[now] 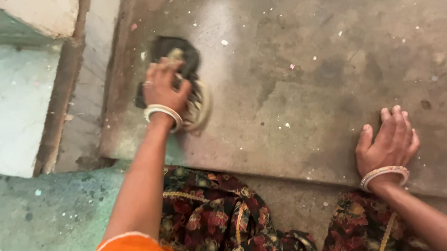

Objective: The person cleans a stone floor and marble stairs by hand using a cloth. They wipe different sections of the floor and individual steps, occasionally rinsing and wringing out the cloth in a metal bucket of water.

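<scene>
Two hands in view; left hand [162, 87] clenched on a dark wet rag [182, 83], pressed onto the grey concrete step [296, 68] near its left edge; right hand [387, 142] released, palm flat on the step, well apart; patterned cloth [214, 215] below.

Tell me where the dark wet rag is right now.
In the head view the dark rag lies upper left on the grey floor slab, pressed under the left hand, near the slab's left edge and far from the right hand.
</scene>
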